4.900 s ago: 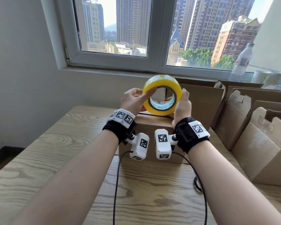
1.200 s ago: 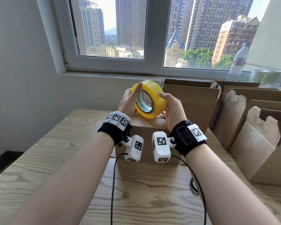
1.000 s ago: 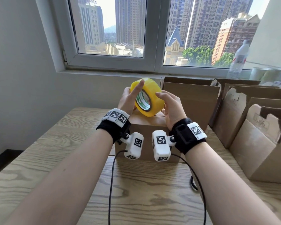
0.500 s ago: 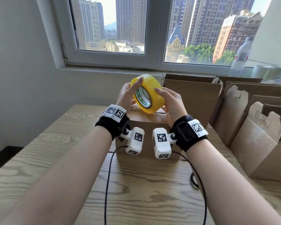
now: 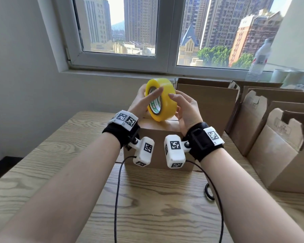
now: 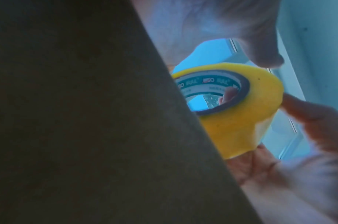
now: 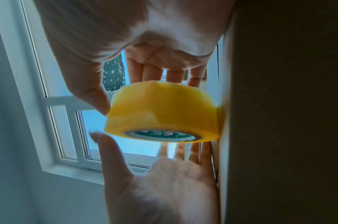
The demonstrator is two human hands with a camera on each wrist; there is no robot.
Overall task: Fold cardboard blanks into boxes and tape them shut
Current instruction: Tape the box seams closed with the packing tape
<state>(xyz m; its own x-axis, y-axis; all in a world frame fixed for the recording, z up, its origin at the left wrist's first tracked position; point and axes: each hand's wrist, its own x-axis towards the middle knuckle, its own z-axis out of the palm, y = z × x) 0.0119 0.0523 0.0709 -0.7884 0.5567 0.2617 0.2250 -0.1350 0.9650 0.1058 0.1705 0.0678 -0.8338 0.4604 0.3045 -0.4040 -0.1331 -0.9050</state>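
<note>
The yellow tape roll is held up on edge between both hands, its lowest rim at or just above the far top edge of the closed cardboard box in the middle of the worktop. The left hand supports the roll from the left, fingers behind it and one straight finger laid across the open core face. The right hand cups the yellow outer band from the right, fingers lightly curved round it with the thumb on the near side, as the right wrist view shows.

The step in hand looks like hunting for the free end of the tape. No loose tab shows in any view. To do it well, I would keep the left hand steady as an axle and let the right fingertips turn the band slowly, feeling for the ridge of the edge; a nail drawn against the winding direction should catch it. Tilting the roll toward the window light may help show the seam. Peel squarely, not from one corner, or the film could split into a strip.

More folded boxes stand open at the right.
</note>
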